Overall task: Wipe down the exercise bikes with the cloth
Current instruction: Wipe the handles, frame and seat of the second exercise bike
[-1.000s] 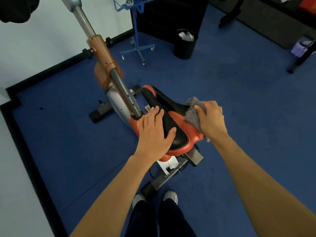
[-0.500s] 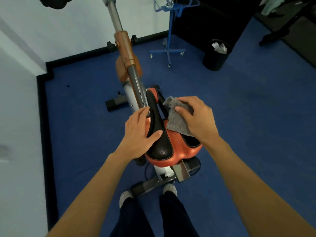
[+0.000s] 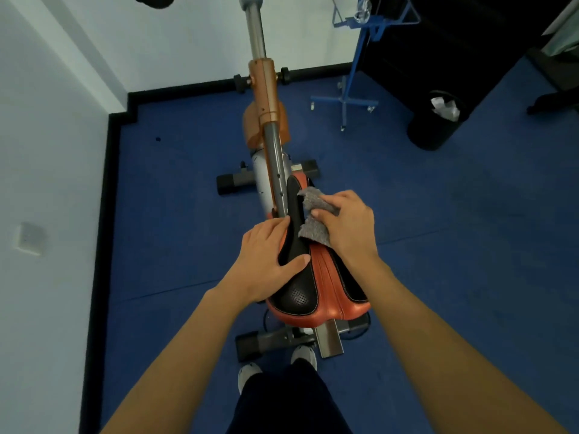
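The left hand lies flat with fingers spread, holding the seat steady, while the right hand pinches the cloth and should rub firmly along it.

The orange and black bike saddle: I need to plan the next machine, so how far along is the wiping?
In hand: the right hand presses the grey fuzzy cloth on the narrow front of the orange and black bike saddle, while the left hand steadies its left side. Nothing shows which parts are already clean. Apparently left: the saddle's wide rear and the grey and copper frame post.
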Motion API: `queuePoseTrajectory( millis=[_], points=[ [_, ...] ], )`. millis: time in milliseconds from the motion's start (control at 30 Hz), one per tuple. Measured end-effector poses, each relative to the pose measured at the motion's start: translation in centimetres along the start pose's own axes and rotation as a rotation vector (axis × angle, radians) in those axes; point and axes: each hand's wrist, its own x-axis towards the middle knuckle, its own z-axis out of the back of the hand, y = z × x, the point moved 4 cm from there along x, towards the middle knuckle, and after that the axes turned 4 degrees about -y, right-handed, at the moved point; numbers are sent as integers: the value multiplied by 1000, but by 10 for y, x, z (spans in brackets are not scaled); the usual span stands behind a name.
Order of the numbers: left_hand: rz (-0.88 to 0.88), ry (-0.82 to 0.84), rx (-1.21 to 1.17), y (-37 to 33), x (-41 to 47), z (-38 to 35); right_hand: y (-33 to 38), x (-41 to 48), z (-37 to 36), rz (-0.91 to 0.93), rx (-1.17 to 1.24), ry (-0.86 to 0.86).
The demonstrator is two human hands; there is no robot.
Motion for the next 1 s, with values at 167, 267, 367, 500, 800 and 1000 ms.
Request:
queuePoseTrajectory(
  millis=[167,267,367,500,800,1000],
  points=[
    [6,16,-12,2,-1,1,6,8,0,36,-8,-38],
    [5,32,-13,4,0,0,6,2,8,27,24,-81],
    [20,64,-17,6,0,-3,6,0,1,11,-20,-53],
    [24,84,-24,7,0,-3,8,15,-9,-55,13,-72],
    [37,124,-39,3,-2,-1,12,39,-10,-100,100,3],
    [112,174,-41,12,-5,2,33,10,-5,193,-42,84]
  ],
)
